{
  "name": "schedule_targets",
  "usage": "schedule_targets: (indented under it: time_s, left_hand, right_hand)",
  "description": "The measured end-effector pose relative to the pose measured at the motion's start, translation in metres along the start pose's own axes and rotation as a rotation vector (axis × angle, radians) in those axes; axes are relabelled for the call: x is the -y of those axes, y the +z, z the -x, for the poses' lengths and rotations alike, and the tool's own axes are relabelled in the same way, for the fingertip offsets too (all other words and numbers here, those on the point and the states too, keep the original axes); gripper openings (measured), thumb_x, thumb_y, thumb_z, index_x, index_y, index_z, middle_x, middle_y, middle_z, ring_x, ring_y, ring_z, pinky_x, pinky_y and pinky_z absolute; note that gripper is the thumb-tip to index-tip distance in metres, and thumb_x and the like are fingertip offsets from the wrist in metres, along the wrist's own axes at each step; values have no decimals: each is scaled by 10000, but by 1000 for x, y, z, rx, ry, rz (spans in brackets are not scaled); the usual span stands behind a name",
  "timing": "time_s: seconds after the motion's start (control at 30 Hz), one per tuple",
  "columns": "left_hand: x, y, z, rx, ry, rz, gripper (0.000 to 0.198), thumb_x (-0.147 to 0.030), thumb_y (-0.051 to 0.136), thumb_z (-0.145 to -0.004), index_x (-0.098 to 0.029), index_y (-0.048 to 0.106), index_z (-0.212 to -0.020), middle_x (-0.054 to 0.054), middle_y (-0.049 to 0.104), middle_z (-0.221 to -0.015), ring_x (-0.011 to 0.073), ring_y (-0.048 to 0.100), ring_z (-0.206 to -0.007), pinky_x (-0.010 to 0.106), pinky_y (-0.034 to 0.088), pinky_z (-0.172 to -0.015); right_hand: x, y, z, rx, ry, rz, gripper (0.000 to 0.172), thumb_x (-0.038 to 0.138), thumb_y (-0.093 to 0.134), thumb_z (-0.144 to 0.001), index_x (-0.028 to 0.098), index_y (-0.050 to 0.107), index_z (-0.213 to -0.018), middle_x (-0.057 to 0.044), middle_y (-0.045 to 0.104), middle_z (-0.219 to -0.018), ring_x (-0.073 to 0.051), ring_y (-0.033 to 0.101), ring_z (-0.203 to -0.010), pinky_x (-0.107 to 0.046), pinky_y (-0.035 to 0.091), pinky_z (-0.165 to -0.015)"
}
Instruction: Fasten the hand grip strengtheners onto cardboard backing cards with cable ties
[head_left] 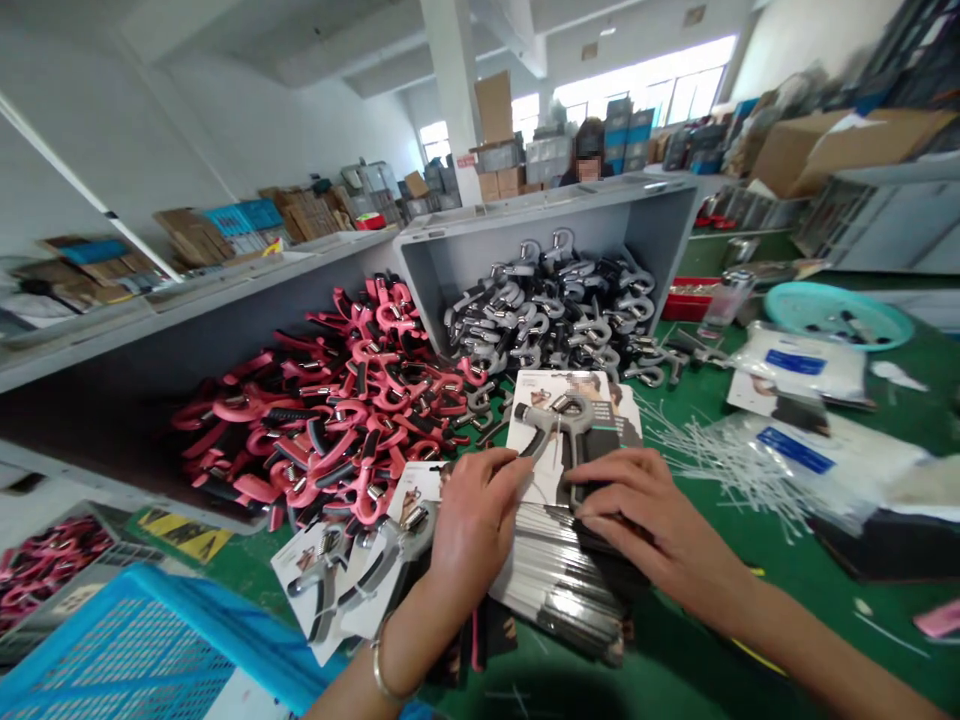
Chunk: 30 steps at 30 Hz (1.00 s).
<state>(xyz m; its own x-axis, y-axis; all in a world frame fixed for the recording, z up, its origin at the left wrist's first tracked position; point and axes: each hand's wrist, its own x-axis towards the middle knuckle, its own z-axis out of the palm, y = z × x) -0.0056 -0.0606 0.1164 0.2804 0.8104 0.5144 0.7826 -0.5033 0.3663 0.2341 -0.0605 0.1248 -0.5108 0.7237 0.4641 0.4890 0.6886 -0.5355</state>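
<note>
A grey hand grip strengthener (577, 412) with black handle pads lies on a printed white backing card (529, 390). My left hand (476, 510) has its fingers closed at the left handle, with the fingertips near a thin white tie. On the right handle, the fingers of my right hand (637, 495) are bent and closed. Beneath both hands is a fanned stack of glossy cards (559, 585). Left of my left wrist lie carded grey grip strengtheners (322, 580). A bunch of loose white cable ties (739, 460) spreads to the right.
Pink grip strengtheners (360, 400) spill from a tipped grey crate (150, 335); grey ones (547, 310) fill another crate (682, 215). A blue basket (127, 640) stands front left. Plastic bags (795, 360) and a turquoise tray (885, 300) are at right. A person (589, 165) is behind.
</note>
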Motion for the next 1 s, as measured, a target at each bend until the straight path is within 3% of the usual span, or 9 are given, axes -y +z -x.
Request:
schedule_targets:
  time_s: [0.13, 0.23, 0.3, 0.37, 0.53, 0.67, 0.77, 0.87, 1.0]
  left_hand:
    - [2, -2, 0, 78, 143, -130, 385, -47, 464, -900, -186, 588, -1236, 130, 614, -1189, 265, 545, -1056, 433, 487, -902]
    - [4, -3, -3, 105, 199, -168, 383, -33, 452, -889, -173, 604, -1212, 142, 612, -1194, 275, 535, -1052, 438, 486, -904]
    - [3, -1, -4, 93, 155, -107, 357, -57, 473, -895, -196, 607, -1196, 121, 615, -1172, 262, 539, -1045, 421, 483, -905]
    - [0, 1, -3, 47, 57, -16, 292, -106, 498, -914, -214, 614, -1159, 96, 618, -1113, 242, 552, -1030, 401, 477, -900]
    - [-10, 11, 1, -84, -150, 109, 223, -207, 544, -930, -218, 601, -1145, 75, 606, -1045, 233, 555, -1032, 398, 460, -907]
    - [-7, 16, 3, -106, -153, 187, 219, -181, 531, -936, -223, 598, -1140, 68, 603, -1039, 223, 550, -1034, 394, 451, -913]
    - [-3, 20, 4, -115, -140, 194, 231, -168, 537, -930, -217, 593, -1149, 74, 586, -1049, 223, 542, -1032, 397, 443, -915]
    - [-2, 21, 4, -114, -134, 189, 239, -151, 532, -929, -210, 586, -1154, 76, 574, -1057, 220, 531, -1032, 396, 437, -917]
    - [-2, 21, 5, -124, -143, 194, 245, -146, 538, -923, -223, 594, -1149, 71, 580, -1049, 222, 540, -1030, 386, 451, -903]
  right_hand:
    - [-44, -10, 73, -177, 230, 159, 187, 271, 510, -965, 259, 588, -1135, -86, 617, -1223, -256, 526, -1161, -466, 389, -998]
    - [-86, -7, 139, 33, 498, 257, 476, 468, 606, -880, 215, 543, -1278, -160, 600, -1247, -322, 561, -1140, -505, 460, -935]
    - [-105, -2, 172, 201, 564, 375, 811, 617, 736, -690, 193, 524, -1347, -227, 545, -1333, -433, 529, -1172, -606, 452, -888]
    - [-113, 2, 187, 297, 536, 442, 864, 614, 756, -655, 195, 524, -1375, -253, 524, -1352, -470, 512, -1183, -636, 443, -868]
    - [-104, -7, 173, 263, 468, 280, 369, 462, 597, -815, 228, 706, -1079, -163, 675, -1000, -329, 646, -897, -487, 527, -785]
    - [-90, -28, 167, 123, 894, -200, 429, 644, 498, -799, 271, 709, -782, -112, 669, -708, -305, 654, -630, -447, 553, -567]
    - [-73, -41, 160, -90, 1126, -576, 468, 693, 491, -768, 291, 706, -873, -124, 631, -678, -303, 629, -553, -436, 511, -448]
    - [-54, -55, 132, -160, 1008, -745, 343, 569, 599, -784, 310, 670, -997, -139, 628, -814, -297, 658, -690, -441, 557, -597]
    - [-48, -76, 62, 108, 674, -440, 298, 509, 520, -890, 283, 630, -1049, -99, 666, -890, -263, 669, -737, -431, 569, -690]
